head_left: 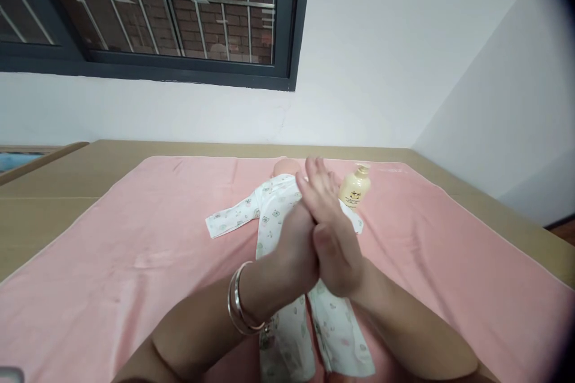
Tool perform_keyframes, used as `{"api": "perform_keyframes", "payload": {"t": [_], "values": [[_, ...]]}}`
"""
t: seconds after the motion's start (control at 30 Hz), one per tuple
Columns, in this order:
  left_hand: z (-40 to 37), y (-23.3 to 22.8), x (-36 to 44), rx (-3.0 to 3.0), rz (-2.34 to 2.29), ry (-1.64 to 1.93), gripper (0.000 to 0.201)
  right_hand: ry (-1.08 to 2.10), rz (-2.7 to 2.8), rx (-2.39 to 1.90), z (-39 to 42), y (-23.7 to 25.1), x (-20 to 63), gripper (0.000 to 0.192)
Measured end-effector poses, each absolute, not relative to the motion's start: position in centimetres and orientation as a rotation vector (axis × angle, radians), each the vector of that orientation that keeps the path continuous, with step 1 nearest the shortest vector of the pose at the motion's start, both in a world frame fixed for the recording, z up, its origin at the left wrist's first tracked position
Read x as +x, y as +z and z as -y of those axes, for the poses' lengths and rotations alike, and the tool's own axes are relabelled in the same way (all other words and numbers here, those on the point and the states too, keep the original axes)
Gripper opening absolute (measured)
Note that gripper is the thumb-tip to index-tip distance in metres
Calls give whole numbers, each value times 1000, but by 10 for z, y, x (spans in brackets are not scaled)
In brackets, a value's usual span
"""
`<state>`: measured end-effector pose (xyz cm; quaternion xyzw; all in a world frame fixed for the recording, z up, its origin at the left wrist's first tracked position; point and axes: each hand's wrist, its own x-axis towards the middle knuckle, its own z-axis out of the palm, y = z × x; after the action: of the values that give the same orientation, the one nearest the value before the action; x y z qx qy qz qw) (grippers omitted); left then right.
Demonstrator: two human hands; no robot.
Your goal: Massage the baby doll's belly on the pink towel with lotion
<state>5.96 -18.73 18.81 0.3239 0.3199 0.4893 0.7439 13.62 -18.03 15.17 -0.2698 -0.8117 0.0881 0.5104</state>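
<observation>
My left hand (pixel 296 245), with bangles (pixel 237 299) at its wrist, is pressed palm to palm against my right hand (pixel 338 245). The right fingers stretch up and away from me, while much of the left fingers is hidden behind them. No object shows between the palms. Below and beyond the hands lies what looks like a baby doll in a white printed romper (pixel 278 215), one sleeve spread to the left. Its rounded head (pixel 286 166) shows at the far end; my hands and forearms cover its middle. A pale yellow pump bottle (pixel 356 187) is near its right-hand sleeve.
A pink blanket (pixel 179 233) with a few creases covers much of the wooden surface (pixel 121 161). White walls (pixel 381 54) rise behind and at the right. A dark-framed window (pixel 287 42) with metal bars is at the upper left.
</observation>
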Motion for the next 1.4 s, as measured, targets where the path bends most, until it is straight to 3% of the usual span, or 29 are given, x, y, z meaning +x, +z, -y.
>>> {"api": "perform_keyframes", "payload": {"t": [0.23, 0.4, 0.57, 0.7, 0.97, 1.13, 1.4], "values": [[216, 159, 58, 1132, -723, 1162, 51, 294, 1868, -784, 182, 158, 148, 61], [212, 175, 40, 992, -763, 1332, 50, 234, 1995, -564, 198, 146, 132, 65], [197, 198, 33, 858, -730, 1465, 48, 297, 2143, -490, 216, 152, 124, 82], [196, 199, 36, 841, -754, 1628, 47, 340, 2190, -467, 221, 157, 128, 76], [224, 154, 58, 1134, -779, 1301, 51, 283, 1953, -674, 186, 153, 148, 63], [217, 153, 62, 1151, -728, 1246, 53, 261, 1845, -745, 170, 148, 144, 59], [192, 166, 40, 1462, -727, 1626, 57, 732, 1974, -452, 197, 137, 133, 66]]}}
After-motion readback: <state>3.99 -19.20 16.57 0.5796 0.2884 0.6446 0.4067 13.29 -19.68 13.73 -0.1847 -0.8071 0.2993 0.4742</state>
